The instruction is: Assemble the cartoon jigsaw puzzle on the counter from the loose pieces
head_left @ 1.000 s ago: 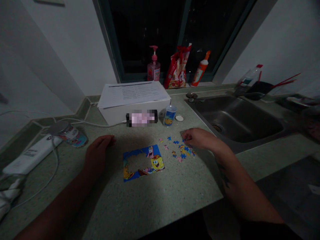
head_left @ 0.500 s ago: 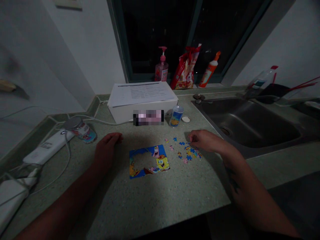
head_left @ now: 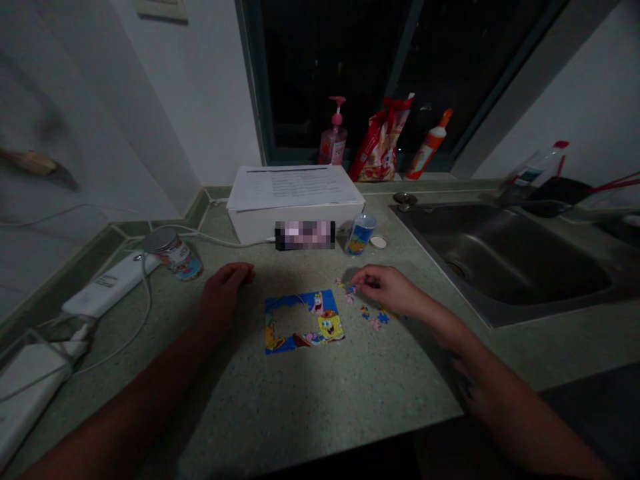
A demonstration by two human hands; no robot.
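Note:
A small, partly filled cartoon jigsaw puzzle [head_left: 303, 321] lies flat on the speckled green counter [head_left: 320, 393], with a bare gap in its middle. Several loose puzzle pieces [head_left: 374, 318] are scattered just right of it. My right hand [head_left: 385, 289] rests over those pieces, its fingertips pinched on a small piece near the puzzle's upper right corner. My left hand [head_left: 224, 290] lies on the counter left of the puzzle, fingers loosely curled, with nothing in it.
A white box [head_left: 295, 203] with papers on top stands behind the puzzle, a small cup [head_left: 360, 233] and its lid [head_left: 378, 242] beside it. A tin [head_left: 175, 253], a white power strip [head_left: 107, 290] and cables lie at left. A steel sink [head_left: 505, 257] is at right. Bottles and a bag line the windowsill.
My right hand has moved left from the far side of the loose pieces toward the puzzle's upper right corner. My left hand has stayed put; the view shifted slightly.

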